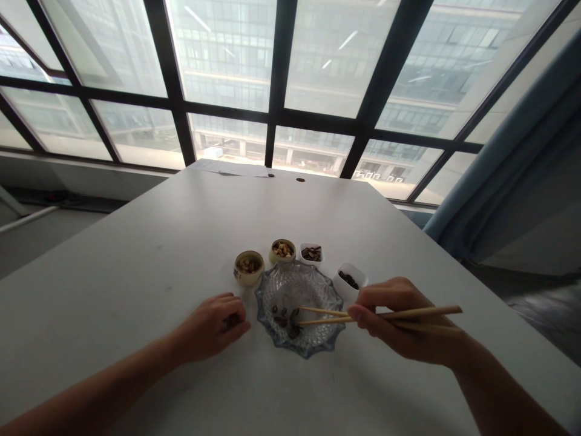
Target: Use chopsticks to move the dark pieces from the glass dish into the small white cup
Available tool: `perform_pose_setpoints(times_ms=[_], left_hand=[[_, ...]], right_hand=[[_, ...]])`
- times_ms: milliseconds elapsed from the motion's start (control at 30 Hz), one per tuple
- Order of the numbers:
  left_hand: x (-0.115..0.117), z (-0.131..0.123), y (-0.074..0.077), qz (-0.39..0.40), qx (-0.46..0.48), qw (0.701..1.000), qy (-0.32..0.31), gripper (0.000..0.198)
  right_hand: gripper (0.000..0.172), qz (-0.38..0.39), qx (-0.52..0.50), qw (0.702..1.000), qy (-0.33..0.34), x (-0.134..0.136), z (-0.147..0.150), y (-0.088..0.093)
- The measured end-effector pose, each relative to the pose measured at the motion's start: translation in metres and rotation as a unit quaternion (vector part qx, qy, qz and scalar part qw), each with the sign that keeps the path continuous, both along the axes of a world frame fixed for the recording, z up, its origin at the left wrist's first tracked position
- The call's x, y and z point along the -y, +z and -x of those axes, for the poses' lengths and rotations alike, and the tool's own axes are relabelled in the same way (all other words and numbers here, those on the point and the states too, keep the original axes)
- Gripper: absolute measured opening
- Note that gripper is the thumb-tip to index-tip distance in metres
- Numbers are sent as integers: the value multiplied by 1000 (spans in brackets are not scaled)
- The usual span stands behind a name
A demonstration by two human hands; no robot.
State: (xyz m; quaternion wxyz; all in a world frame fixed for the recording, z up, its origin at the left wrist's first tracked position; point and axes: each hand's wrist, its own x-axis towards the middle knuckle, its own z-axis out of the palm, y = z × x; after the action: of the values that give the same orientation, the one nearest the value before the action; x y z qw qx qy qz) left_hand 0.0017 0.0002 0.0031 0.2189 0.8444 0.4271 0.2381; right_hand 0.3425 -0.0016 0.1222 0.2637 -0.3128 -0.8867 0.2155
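Observation:
My right hand grips a pair of wooden chopsticks, their tips pointing left over a scalloped clear glass dish. The tips are at a small group of dark seeds or dried pieces in the dish's lower left; whether one is pinched I cannot tell. Beside the dish on the left, my left hand rests on the table with loosely curled fingers and nothing visible in them. Just beyond my right hand, a white square bowl holds more dark pieces.
Behind the dish stand a round cream bowl with brownish pieces, another cream bowl with tan pieces, and a white bowl of striped seeds. Papers lie at the white table's far edge, by the windows. A blue curtain hangs right.

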Motion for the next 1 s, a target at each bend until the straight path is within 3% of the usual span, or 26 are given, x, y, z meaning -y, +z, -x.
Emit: perform_pose_setpoints(times_ms=[267,533,700,867,1000], left_hand=[[1,-1,1,-3,-5,1000,3,22],[1,-2,2,2,-5,1000,1,21],[1,-2,2,0,-4,1000,4,21],[1,-2,1,9,-3,1000,3,21],[2,-1,1,9,-5,1000,5,21]], right_hand=[[44,-15,-25,998,-64,2,-16,10],[47,42,-18,999,1,4,-6,4],[41,30,-53,997,-38,4,-1,1],[33,22,-42,999,22,4,8,-5],[37,27,-69,997,-11,5,13,-10]])
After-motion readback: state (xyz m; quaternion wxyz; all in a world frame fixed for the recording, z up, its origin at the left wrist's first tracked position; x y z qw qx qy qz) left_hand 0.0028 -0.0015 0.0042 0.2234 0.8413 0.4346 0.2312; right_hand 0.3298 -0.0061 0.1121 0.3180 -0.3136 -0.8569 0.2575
